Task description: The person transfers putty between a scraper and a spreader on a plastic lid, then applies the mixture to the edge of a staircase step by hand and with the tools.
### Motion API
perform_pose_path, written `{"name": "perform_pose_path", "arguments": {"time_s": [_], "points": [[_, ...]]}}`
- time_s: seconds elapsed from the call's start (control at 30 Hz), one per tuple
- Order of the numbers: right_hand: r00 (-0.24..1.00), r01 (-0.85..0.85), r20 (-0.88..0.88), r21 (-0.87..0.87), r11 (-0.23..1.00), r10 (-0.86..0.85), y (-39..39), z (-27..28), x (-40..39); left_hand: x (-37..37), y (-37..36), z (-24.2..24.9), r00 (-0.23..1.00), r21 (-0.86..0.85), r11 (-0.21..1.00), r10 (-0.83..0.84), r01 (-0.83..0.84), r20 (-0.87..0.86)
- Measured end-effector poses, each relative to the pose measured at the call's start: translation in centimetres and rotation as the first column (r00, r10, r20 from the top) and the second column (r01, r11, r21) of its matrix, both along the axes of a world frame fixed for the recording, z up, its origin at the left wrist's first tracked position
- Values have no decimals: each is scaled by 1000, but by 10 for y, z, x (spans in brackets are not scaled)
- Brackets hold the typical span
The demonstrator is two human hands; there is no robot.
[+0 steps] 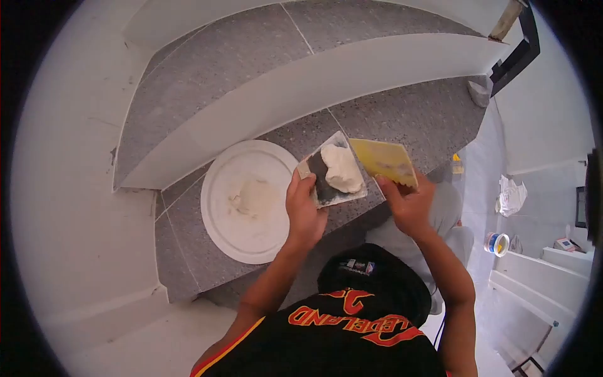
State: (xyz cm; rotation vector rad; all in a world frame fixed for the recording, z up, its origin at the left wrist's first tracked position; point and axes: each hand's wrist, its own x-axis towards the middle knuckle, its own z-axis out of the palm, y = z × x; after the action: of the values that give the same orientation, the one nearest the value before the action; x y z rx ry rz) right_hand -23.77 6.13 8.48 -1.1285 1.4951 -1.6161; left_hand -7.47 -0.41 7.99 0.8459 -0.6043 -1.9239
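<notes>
My left hand (304, 210) grips a small square board (321, 193) by its near left edge, thumb on top. On the board lies a thick lump of off-white putty (342, 168), with a dark patch of the surface bare beside it. My right hand (408, 202) holds a yellow notched spreader (384, 160) by its lower corner, its blade smeared with pale residue. The spreader's left end is right at the board's right edge. Left of my hands, a round white lid-like disc (217, 217) rests on the grey step, a dried whitish smear at its middle.
Grey speckled stair treads (245, 53) with a white curved riser (251, 100) rise ahead. A grey stone-like chunk (478, 94) sits at the step's right end, near a dark metal post (518, 60). Lower right, a white bucket (497, 244) and a crumpled white bag (512, 196) lie about.
</notes>
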Motion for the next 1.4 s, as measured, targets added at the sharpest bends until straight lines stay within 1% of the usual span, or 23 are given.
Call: {"name": "perform_pose_path", "arguments": {"time_s": [0.03, 0.07, 0.1, 0.23, 0.3, 0.37, 0.43, 0.5, 0.57, 0.67, 0.73, 0.77, 0.9, 0.97, 1.0, 1.07, 1.13, 1.2, 1.23, 1.27, 1.33, 1.37, 1.4], "points": [[1000, 3, -2, 5, 1000, -3, -4, 1, 2, -4, 3, -2, 1000, 5, 1000, -3, 3, -2], [939, 11, -337, -177, 984, -71, -11, 3, 1, -10, 6, -3, 1000, 43, 999, 2, -2, 12], [766, -45, -614, -346, 937, -190, -14, 5, 0, -14, 8, -1, 1000, 78, 997, 5, -7, 25], [640, -132, -739, -379, 916, -213, -11, -21, -16, -13, 17, 8, 993, 88, 996, -10, -1, 119], [444, -84, -890, -162, 983, -109, -1, -27, -42, -3, 13, -6, 992, -60, 994, 100, -96, 75], [457, 18, -883, -114, 993, -109, 14, -20, -58, -3, 2, 1, 986, -71, 989, 133, -127, 99], [475, 116, -872, -73, 991, -120, 38, -18, -75, -11, -5, 0, 978, -198, 979, 85, -46, 192], [592, 134, -789, -104, 986, -164, 61, -19, -90, -25, -5, -10, 987, -234, 968, -52, 88, 154], [595, 240, -772, -92, 966, -221, 94, -20, -115, -39, -5, -12, 979, -286, 940, -154, 188, 136], [506, 435, -811, -53, 899, -293, 146, -16, -173, -72, 2, -21, 946, -166, 952, -213, 258, 245], [505, 608, -752, -38, 793, -424, 185, -10, -216, -113, -7, -42, 948, -390, 889, -131, 241, 289], [544, 687, -644, -27, 726, -538, 201, -18, -238, -135, -15, -49, 942, -396, 881, -139, 258, 305], [352, 882, -617, -33, 471, -703, 262, -24, -268, -193, -47, -86, 975, -290, 939, -141, 187, 173], [253, 929, -624, -56, 366, -739, 293, -58, -292, -210, -61, -109, 756, -708, 616, 264, 346, 599], [238, 943, -641, -28, 331, -730, 305, -73, -298, -224, -59, -95, 945, -394, 911, 17, 119, 325], [213, 963, -672, 19, 270, -709, 322, -91, -303, -221, -73, -108, 958, -430, 882, -75, 193, 277], [212, 970, -698, 68, 231, -684, 332, -117, -322, -199, -94, -133, 710, -714, 575, 298, 401, 638], [182, 962, -717, -14, 274, -673, 342, -146, -368, -172, -107, -153, 603, -832, 132, 629, 539, 490], [191, 961, -719, 0, 275, -668, 342, -157, -394, -169, -115, -150, 700, -814, 450, 443, 367, 560], [195, 961, -792, 36, 275, -579, 341, -165, -423, -169, -122, -146, 800, -653, 729, 258, 206, 541], [224, 957, -837, 92, 275, -499, 337, -181, -469, -159, -129, -143, 581, -743, 593, 501, 309, 641], [203, 943, -817, 14, 334, -540, 331, -186, -489, -156, -123, -139, 566, -745, 583, 512, 323, 646], [190, 921, -791, -61, 384, -581, 327, -199, -503, -153, -120, -135, 333, -749, 385, 719, 540, 610]]}}
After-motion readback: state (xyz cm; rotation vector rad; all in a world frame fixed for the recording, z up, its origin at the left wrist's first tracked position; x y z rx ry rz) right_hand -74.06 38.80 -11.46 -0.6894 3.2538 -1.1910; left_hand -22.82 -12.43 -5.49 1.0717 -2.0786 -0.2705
